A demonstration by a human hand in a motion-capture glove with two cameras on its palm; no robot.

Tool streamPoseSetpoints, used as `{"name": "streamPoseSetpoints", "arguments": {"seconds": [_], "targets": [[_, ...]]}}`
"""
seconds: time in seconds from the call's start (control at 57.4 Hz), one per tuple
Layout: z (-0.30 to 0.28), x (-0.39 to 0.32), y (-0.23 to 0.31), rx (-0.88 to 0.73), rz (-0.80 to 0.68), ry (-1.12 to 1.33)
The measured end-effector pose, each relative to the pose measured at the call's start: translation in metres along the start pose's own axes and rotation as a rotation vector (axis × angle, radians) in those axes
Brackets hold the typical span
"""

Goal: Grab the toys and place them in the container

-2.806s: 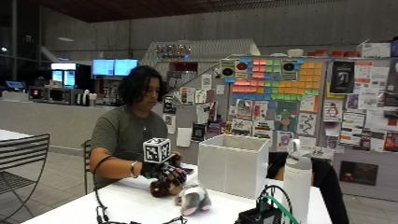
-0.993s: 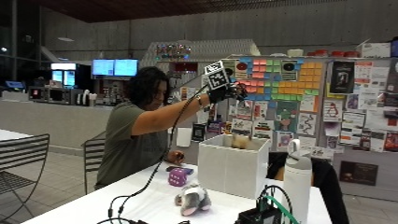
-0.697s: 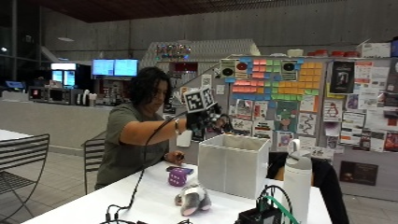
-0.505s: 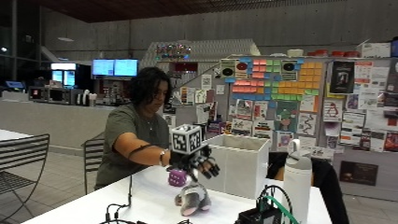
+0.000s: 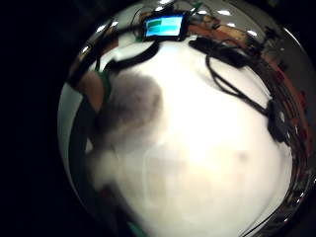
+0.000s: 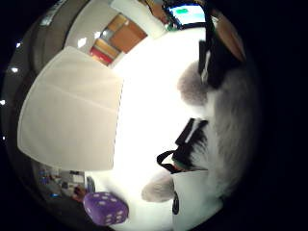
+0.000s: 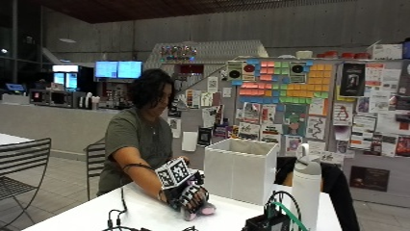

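On white table (image 7: pixel 147 211), café-like hall w/ poster wall behind: gloved right hand (image 7: pixel 190 197) curled round grey-white plush toy (image 7: pixel 205 210), beside open white fabric container (image 7: pixel 247 168). Purple dice toy (image 6: pixel 106 209) near box; white bottle (image 7: pixel 306 187) further along.

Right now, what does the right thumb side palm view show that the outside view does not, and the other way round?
Only the thumb side palm view shows the purple die lying on the table beside the container. Only the outside view shows the person, the gloved right hand lowered over the toy, and the white bottle. Both show the white container, the white table and the grey plush toy under the hand.
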State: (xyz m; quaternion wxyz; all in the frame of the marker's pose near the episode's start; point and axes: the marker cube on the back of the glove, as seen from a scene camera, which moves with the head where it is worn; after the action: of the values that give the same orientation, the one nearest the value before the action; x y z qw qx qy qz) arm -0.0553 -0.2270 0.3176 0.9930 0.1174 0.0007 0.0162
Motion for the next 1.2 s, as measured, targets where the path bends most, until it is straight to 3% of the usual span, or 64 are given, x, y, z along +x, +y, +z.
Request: {"name": "streamPoseSetpoints", "arguments": {"seconds": [0.174, 0.261, 0.366, 0.436, 0.505, 0.54, 0.715, 0.854, 1.063, 1.203], "targets": [[-0.043, -0.026, -0.012, 0.096, -0.078, 0.091], [-0.102, -0.067, -0.028, 0.228, -0.066, -0.044], [-0.189, -0.125, -0.060, 0.395, -0.160, -0.097], [-0.249, -0.169, -0.078, 0.452, -0.307, -0.148], [-0.306, -0.236, -0.059, 0.476, -0.664, -0.306], [-0.330, -0.267, -0.056, 0.485, -0.743, -0.345], [-0.356, -0.376, -0.082, 0.345, -0.430, -0.392], [-0.332, -0.433, -0.084, 0.275, -0.494, -0.437], [-0.296, -0.406, -0.109, 0.079, -0.479, -0.300], [-0.292, -0.385, -0.105, 0.031, -0.387, -0.362]]}}
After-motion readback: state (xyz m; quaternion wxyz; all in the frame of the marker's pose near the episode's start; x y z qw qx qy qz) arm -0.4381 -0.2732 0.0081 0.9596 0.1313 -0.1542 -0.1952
